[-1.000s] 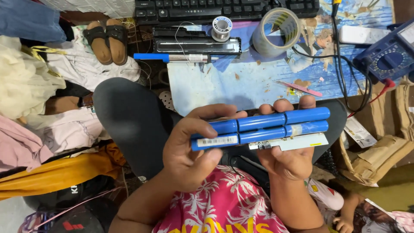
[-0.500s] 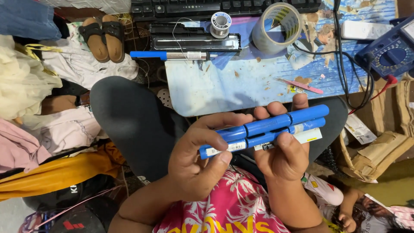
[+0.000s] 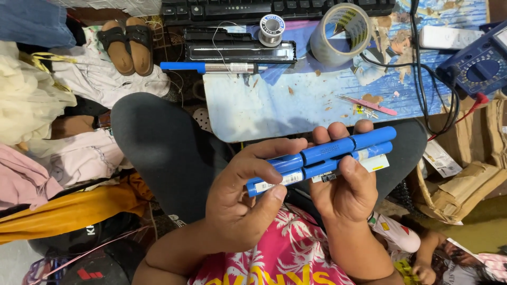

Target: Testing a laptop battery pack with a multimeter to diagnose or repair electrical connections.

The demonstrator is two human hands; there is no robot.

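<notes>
Partly hidden behind fingers and palm: the long blue battery pack of cylindrical cells joined end to end in two rows [image 3: 322,158], with a white label near its left end and a small dark connector under its middle. Underside of the pack not visible; number of cells hard to count.

Left hand [image 3: 237,203] curled round the pack's left end, thumb beneath, forefinger stretched along the top. Right hand [image 3: 346,182] cupped under the middle and right part, fingertips showing above the upper row, thumb across the front. Both hands closed on the pack, held tilted, right end higher, above the lap and a dark-clad knee [image 3: 158,148], just in front of the surface's near edge.

On the pale blue, scuffed low surface [image 3: 264,105]: a roll of clear packing tape [image 3: 340,34], a small spool of solder wire [image 3: 272,25], a blue-handled soldering iron [image 3: 211,67], a flat black tray [image 3: 237,48] with contents hard to make out, pink-handled tweezers [image 3: 369,104]. Black keyboard [image 3: 274,8] cut off at the top edge; blue multimeter [image 3: 478,66] cut off at the right. Brown sandals [image 3: 127,45] on the floor at left, among heaped cloth.
</notes>
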